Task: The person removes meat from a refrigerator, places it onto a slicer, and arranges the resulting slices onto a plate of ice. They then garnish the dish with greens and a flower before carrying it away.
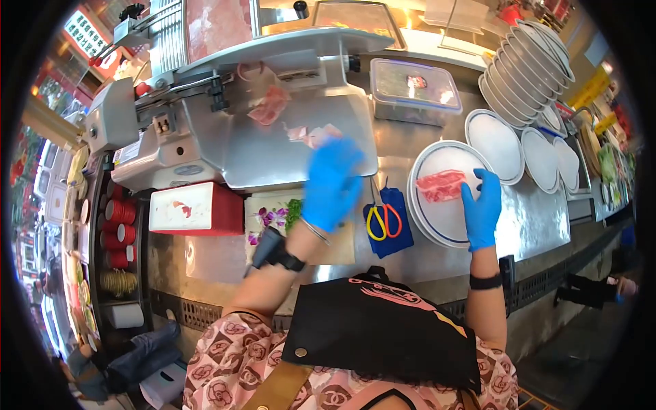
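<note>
Meat slice (441, 186) is lying on the white plate (441, 220), just left of the nearer right hand (482, 208), its long axis running left to right while that hand's thumb and fingers (488, 181) are standing apart by the plate's right rim. Farther left, the left hand (333, 184) is reaching, angled far and right, over the slicer tray (263, 162) beside pale meat pieces (298, 134), its grip too blurred to tell.

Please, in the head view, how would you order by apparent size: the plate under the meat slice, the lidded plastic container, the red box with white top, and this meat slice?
Largest to smallest:
1. Plate
2. Plastic container and red box: too alike to rank
3. Meat slice
</note>
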A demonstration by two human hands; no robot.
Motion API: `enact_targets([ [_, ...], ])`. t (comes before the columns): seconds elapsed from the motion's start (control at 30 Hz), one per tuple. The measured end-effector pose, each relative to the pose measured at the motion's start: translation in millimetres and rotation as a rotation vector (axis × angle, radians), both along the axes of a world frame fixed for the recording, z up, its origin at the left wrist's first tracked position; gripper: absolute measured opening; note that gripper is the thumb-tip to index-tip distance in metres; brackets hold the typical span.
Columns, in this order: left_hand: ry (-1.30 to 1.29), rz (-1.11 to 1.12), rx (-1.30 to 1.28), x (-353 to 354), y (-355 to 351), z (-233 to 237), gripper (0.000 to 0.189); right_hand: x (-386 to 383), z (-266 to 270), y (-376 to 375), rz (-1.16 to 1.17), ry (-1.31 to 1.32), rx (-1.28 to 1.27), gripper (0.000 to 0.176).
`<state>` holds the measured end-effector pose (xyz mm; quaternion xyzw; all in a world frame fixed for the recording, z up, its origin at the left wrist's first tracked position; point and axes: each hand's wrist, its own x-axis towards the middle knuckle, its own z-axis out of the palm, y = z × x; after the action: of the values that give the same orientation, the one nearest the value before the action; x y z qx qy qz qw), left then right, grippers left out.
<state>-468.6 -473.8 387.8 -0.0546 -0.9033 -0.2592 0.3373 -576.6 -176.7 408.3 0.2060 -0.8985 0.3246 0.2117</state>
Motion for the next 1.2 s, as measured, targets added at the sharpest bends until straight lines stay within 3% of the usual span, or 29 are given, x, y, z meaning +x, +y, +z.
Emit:
enact_targets([
  [0.03,-0.023,0.228,-0.024,3,-22,31,0.038,8,3,-2,0.01,0.001,-0.006,0.033],
  [0.07,0.13,0.436,-0.108,-9,-60,19,0.039,17,5,-3,0.028,-0.058,-0.079,0.03],
  [0.13,0.042,0.699,0.134,-25,-135,-9,0.045,32,4,-8,0.048,-0.112,-0.153,0.026],
  [0.23,0.056,0.748,0.227,-46,-198,-23,0.047,50,-8,-19,0.169,-0.257,-0.282,0.019],
  [0.3,-0.199,0.637,0.388,-51,-210,-26,0.043,60,-12,-32,0.227,-0.324,-0.312,0.019],
  [0.37,-0.145,0.615,0.497,-45,-218,-34,0.037,69,-6,-47,0.296,-0.465,-0.322,0.02],
  [0.43,-0.089,0.588,0.601,-37,-213,-29,0.031,69,-9,-60,0.366,-0.421,-0.331,0.023],
  [0.5,0.187,0.48,0.781,-10,-167,-1,0.023,73,-6,-77,0.422,-0.386,-0.342,0.026],
  [0.57,0.227,0.309,0.994,5,-124,5,0.023,78,14,-103,0.493,-0.139,-0.295,0.031],
  [0.63,0.138,0.2,1.072,20,-62,19,0.026,82,37,-123,0.523,0.176,-0.135,0.036],
  [0.73,-0.108,-0.087,1.193,39,23,27,0.028,92,32,-123,0.508,0.229,0.153,0.034],
  [0.8,-0.12,-0.21,1.387,42,58,25,0.028,90,14,-99,0.452,0.147,0.061,0.031],
  [0.87,-0.189,-0.215,1.151,42,67,-7,0.029,85,-11,-75,0.423,0.079,-0.043,0.029],
  [0.9,-0.21,-0.218,0.96,44,71,-19,0.032,81,-27,-57,0.24,-0.188,-0.301,0.025],
  [0.93,-0.214,-0.222,0.965,40,76,-31,0.032,76,-43,-39,0.05,-0.452,-0.557,0.022],
  [1.0,-0.295,-0.333,0.605,33,87,-57,0.037,57,-74,-6,0.004,-0.569,-0.758,0.023],
  [1.13,-0.337,-0.451,0.312,14,116,-72,0.043,41,-80,13,-0.142,-0.514,-0.706,0.024],
  [1.2,-0.303,-0.519,0.081,3,127,-80,0.049,37,-74,16,-0.133,-0.327,-0.513,0.024],
])
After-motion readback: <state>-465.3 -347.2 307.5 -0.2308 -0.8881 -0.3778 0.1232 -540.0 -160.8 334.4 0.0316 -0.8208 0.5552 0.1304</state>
